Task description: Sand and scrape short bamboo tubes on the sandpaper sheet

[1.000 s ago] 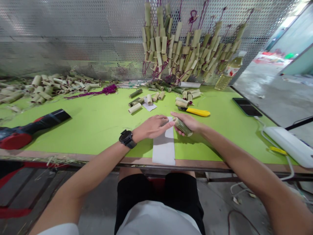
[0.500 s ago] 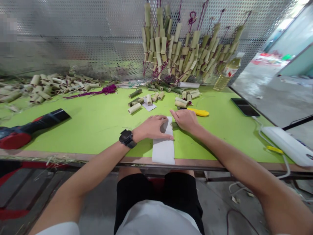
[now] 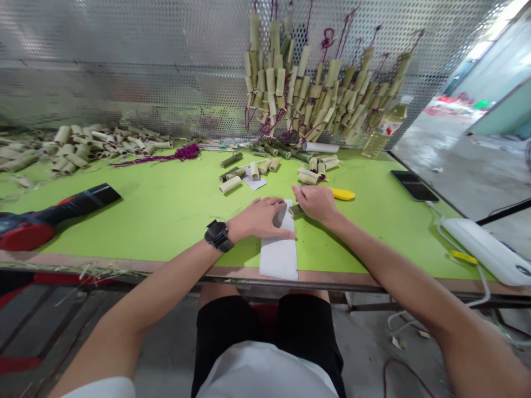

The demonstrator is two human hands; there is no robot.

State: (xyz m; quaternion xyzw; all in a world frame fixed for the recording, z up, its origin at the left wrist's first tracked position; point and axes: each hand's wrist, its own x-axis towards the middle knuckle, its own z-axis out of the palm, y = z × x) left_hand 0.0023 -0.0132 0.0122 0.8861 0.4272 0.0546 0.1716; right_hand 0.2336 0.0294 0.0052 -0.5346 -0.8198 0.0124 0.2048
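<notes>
A white paper strip (image 3: 279, 257) lies on the green tabletop in front of me, its near end over the table edge. My left hand (image 3: 265, 218) rests across the strip, thumb and fingers spread apart. Just right of the paper, my right hand (image 3: 314, 203) is closed, its fingers curled above a short green bamboo piece (image 3: 296, 210) whose cut end shows at the paper's edge. A yellow-handled tool (image 3: 342, 194) lies beyond the right hand. Farther back, a small bamboo tube (image 3: 254, 170) stands on a paper scrap (image 3: 256, 183).
Bamboo pieces (image 3: 66, 149) are heaped at the back left beside purple string (image 3: 186, 152). A red and black power tool (image 3: 53, 216) lies at left. Bamboo strings (image 3: 323, 94) hang behind. A bottle (image 3: 384, 130), phone (image 3: 414, 185) and white power bank (image 3: 487, 250) are at right.
The view has shifted slightly. My right hand has moved a little away from the paper, and more of the green bamboo piece shows. My left hand stays spread on the strip.
</notes>
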